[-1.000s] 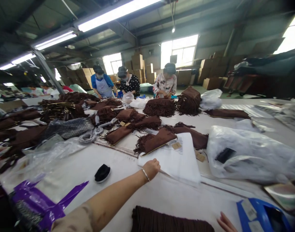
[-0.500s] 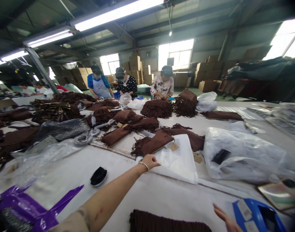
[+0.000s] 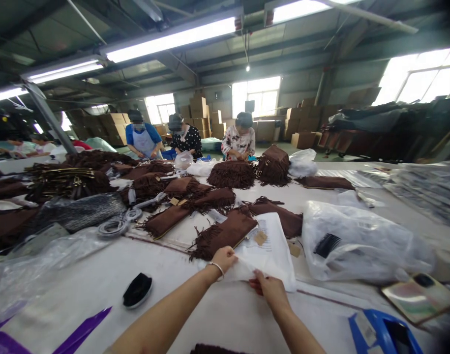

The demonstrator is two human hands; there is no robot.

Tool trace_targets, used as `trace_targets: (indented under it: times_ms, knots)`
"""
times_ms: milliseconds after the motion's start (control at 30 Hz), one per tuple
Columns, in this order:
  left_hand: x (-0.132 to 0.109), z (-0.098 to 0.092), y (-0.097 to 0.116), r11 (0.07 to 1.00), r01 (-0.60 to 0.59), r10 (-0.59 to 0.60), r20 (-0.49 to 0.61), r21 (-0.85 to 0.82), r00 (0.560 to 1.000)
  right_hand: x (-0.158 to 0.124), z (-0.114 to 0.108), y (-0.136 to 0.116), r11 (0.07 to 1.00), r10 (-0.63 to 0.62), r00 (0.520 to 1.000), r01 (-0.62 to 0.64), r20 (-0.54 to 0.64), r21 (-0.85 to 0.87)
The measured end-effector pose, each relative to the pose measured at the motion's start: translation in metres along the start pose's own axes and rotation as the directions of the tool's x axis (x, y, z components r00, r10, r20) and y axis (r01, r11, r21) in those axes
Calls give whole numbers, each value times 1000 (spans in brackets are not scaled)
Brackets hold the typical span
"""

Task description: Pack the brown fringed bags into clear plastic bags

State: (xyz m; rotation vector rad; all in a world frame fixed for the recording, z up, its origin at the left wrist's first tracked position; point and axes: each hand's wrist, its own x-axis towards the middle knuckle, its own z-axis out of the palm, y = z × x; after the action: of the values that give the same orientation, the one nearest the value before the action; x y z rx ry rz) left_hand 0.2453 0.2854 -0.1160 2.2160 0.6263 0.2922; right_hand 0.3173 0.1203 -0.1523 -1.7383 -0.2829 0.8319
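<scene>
Since a second ago the right hand (image 3: 271, 290) has come up from the table's near edge to join the left hand (image 3: 224, 258) on the white plastic bag (image 3: 271, 253), both pinching its near edge (fingers closed on the film). That bag lies flat on the white table (image 3: 217, 309), just before a brown fringed pouch (image 3: 225, 233). Left sits a black brush (image 3: 137, 290). Farther off, three workers (image 3: 184, 140) stand behind brown heaps.

Blue tray (image 3: 379, 334) cut by bottom edge; tag (image 3: 260, 238) print illegible (too small).
</scene>
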Motion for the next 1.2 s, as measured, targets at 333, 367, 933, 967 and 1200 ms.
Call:
trace_targets:
  times_ms: [333, 367, 933, 967, 1200]
  knots:
    - [48, -24, 53, 989, -11, 62, -346, 148, 936, -63, -12, -53, 998, -67, 988, 69, 137, -6]
    - [44, -27, 63, 979, -69, 131, -333, 189, 934, -72, -15, -70, 982, -180, 976, 186, 122, -41]
    - [-126, -77, 47, 484, -445, 472, 203, 753, 858, -161, -136, -14, 225, -749, 661, 183, -50, -957]
    - [-131, -81, 36, 551, -378, 413, 150, 744, 898, -166, -135, -3, 320, -740, 663, 198, -114, -926]
    - [-147, -57, -8, 909, 309, -332, -38, -279, 943, -148, -113, 45, 972, -142, 813, 223, -564, 78]
